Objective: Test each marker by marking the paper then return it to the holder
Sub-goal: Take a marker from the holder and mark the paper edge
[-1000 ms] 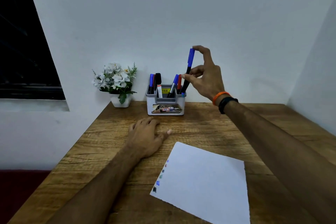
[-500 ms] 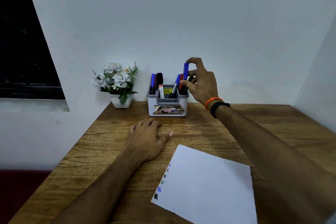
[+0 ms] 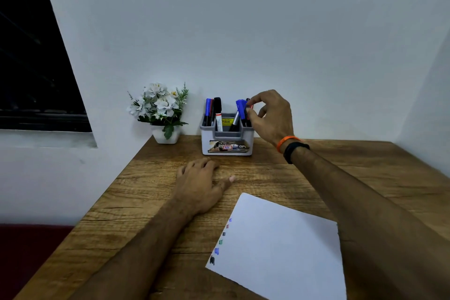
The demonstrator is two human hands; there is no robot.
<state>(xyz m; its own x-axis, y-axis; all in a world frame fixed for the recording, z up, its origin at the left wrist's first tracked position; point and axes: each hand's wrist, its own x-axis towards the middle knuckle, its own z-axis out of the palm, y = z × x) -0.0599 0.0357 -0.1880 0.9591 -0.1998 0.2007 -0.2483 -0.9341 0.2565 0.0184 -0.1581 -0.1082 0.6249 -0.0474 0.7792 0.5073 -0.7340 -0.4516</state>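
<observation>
Blue marker [image 3: 241, 107], 1 s ago lifted above holder [image 3: 227, 140], is now sitting in its rt compartment w/ rt hand [image 3: 270, 114] fingers pinching a red cap beside it, left hand [image 3: 202, 181] resting flat on desk [image 3: 304, 173], so next test is starting.

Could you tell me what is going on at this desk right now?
A person is testing markers on paper. The right hand reaches to the right side of the grey holder, its fingers around a red-capped marker beside the blue-capped markers standing there. The left hand rests flat on the wooden desk. The white sheet carries six small colour marks along its left edge.
</observation>
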